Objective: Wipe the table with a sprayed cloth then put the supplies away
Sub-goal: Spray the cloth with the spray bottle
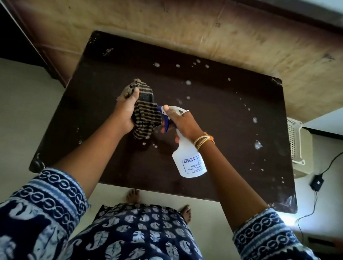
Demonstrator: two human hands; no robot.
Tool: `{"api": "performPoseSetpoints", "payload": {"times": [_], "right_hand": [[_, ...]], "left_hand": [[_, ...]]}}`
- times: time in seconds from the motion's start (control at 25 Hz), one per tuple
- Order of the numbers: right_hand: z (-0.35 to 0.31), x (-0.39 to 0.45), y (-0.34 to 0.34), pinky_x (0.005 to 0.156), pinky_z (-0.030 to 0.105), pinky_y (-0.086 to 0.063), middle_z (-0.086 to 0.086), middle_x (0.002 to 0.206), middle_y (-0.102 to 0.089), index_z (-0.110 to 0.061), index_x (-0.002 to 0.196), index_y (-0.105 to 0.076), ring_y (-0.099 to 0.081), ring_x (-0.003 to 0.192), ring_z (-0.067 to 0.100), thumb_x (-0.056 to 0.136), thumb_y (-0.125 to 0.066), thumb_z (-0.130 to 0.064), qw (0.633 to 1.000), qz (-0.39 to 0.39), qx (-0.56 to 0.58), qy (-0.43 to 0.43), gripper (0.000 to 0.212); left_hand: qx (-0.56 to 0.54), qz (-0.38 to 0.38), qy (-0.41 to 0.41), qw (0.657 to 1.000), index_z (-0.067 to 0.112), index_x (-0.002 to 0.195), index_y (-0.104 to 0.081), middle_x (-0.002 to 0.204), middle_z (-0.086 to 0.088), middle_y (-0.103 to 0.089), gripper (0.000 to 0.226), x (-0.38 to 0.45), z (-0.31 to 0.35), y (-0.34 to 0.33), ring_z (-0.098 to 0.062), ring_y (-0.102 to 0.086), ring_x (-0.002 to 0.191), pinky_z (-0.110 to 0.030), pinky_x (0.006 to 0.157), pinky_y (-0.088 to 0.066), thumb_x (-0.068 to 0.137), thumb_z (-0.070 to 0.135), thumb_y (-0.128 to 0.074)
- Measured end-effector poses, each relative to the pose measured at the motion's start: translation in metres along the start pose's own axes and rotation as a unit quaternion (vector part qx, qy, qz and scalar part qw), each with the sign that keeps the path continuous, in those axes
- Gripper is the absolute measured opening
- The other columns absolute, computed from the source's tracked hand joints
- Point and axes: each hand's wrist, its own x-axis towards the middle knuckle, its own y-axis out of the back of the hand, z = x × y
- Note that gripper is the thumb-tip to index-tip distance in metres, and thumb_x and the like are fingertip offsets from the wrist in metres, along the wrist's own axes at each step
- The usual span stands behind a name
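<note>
1 person is standing at 1 dark brown table, with 2 bare feet showing below its near edge. The left hand is gripping 1 bunched cloth, striped black and tan, its fingers curled round the fabric and holding it up above the middle of the tabletop. The right hand is clasping 1 white spray bottle by the neck, with the thumb lying along the white top and the blue nozzle pointing at the cloth, almost touching it; the fingers on the blue trigger are mostly hidden, so how far it is being squeezed cannot be told. Several thin bangles are circling the right wrist. Pale droplets are lying scattered over the far and right parts of the tabletop, too many and too small to count. To the right of the table, 1 cream plastic basket is sitting beside 1 black adapter on the floor.
</note>
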Motion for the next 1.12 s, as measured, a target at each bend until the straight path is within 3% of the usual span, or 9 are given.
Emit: {"api": "performPoseSetpoints", "payload": {"times": [0.12, 0.2, 0.28, 0.44, 0.64, 0.84, 1.0, 1.12], "right_hand": [[-0.004, -0.001, 0.002, 0.04, 0.023, -0.043, 0.015, 0.073, -0.069, -0.02, 0.114, -0.063, -0.061, 0.045, 0.012, 0.099, -0.044, -0.05, 1.0, 0.024, 0.001, 0.004, 0.038], [0.0, 0.003, 0.001, 0.041, 0.024, -0.041, 0.013, 0.064, -0.063, -0.021, 0.114, -0.065, -0.054, 0.039, 0.012, 0.096, -0.048, -0.053, 0.999, 0.043, 0.012, -0.009, 0.04], [0.004, 0.005, 0.001, 0.041, 0.024, -0.041, 0.012, 0.064, -0.062, -0.024, 0.116, -0.064, -0.06, 0.046, 0.02, 0.094, -0.05, -0.055, 0.998, 0.046, 0.024, -0.019, 0.041], [0.001, 0.005, 0.009, 0.038, 0.022, -0.04, 0.018, 0.085, -0.07, -0.021, 0.119, -0.061, -0.072, 0.076, 0.034, 0.098, -0.048, -0.048, 0.999, 0.007, 0.04, -0.002, 0.036], [0.006, 0.007, 0.015, 0.037, 0.021, -0.037, 0.015, 0.067, -0.058, -0.016, 0.121, -0.061, -0.056, 0.043, 0.016, 0.099, -0.048, -0.045, 0.997, 0.043, 0.058, 0.0, 0.039], [0.005, 0.008, 0.026, 0.042, 0.023, -0.041, 0.015, 0.084, -0.068, -0.026, 0.117, -0.059, -0.072, 0.071, 0.027, 0.098, -0.048, -0.047, 0.998, 0.012, 0.055, -0.009, 0.03], [0.009, 0.008, 0.033, 0.039, 0.022, -0.039, 0.014, 0.069, -0.061, -0.021, 0.121, -0.061, -0.061, 0.047, 0.015, 0.099, -0.048, -0.045, 0.998, 0.046, 0.053, -0.007, 0.035], [0.015, 0.011, 0.038, 0.04, 0.023, -0.041, 0.014, 0.071, -0.063, -0.022, 0.124, -0.059, -0.064, 0.052, 0.019, 0.097, -0.049, -0.05, 0.998, 0.048, 0.043, -0.008, 0.041]], "left_hand": [[0.005, 0.002, 0.0, 1.0, 0.027, 0.123, -0.053, 0.117, -0.01, -0.065, 0.027, 0.0, 0.0, -0.002, -0.029, -0.067, 0.101, -0.048, 0.082, -0.056, 0.096, 0.032, -0.056], [0.001, -0.001, -0.003, 1.0, 0.026, 0.124, -0.054, 0.118, -0.01, -0.066, 0.028, 0.003, 0.0, -0.003, -0.029, -0.068, 0.101, -0.048, 0.083, -0.057, 0.096, 0.032, -0.056], [0.004, -0.003, -0.012, 1.0, 0.025, 0.124, -0.054, 0.117, -0.011, -0.066, 0.028, 0.005, -0.001, -0.004, -0.029, -0.068, 0.101, -0.048, 0.082, -0.057, 0.097, 0.03, -0.056], [0.005, -0.007, -0.02, 1.0, 0.027, 0.12, -0.055, 0.111, -0.008, -0.067, 0.022, 0.008, 0.001, -0.009, -0.027, -0.068, 0.098, -0.044, 0.077, -0.057, 0.097, 0.029, -0.055], [0.011, -0.001, -0.014, 1.0, 0.028, 0.12, -0.054, 0.11, -0.007, -0.066, 0.023, 0.01, 0.002, -0.016, -0.027, -0.067, 0.099, -0.046, 0.08, -0.056, 0.097, 0.029, -0.055], [0.019, -0.013, -0.023, 0.999, 0.027, 0.122, -0.055, 0.115, -0.009, -0.067, 0.025, 0.014, 0.003, -0.024, -0.028, -0.067, 0.102, -0.047, 0.084, -0.056, 0.097, 0.03, -0.055], [0.023, -0.013, -0.016, 1.0, 0.027, 0.119, -0.054, 0.114, -0.008, -0.066, 0.022, 0.014, 0.001, -0.033, -0.027, -0.066, 0.102, -0.047, 0.085, -0.055, 0.097, 0.029, -0.055], [0.028, -0.017, -0.018, 0.999, 0.029, 0.117, -0.054, 0.112, -0.006, -0.065, 0.02, 0.015, -0.001, -0.039, -0.026, -0.066, 0.1, -0.046, 0.084, -0.055, 0.098, 0.028, -0.055]]}}
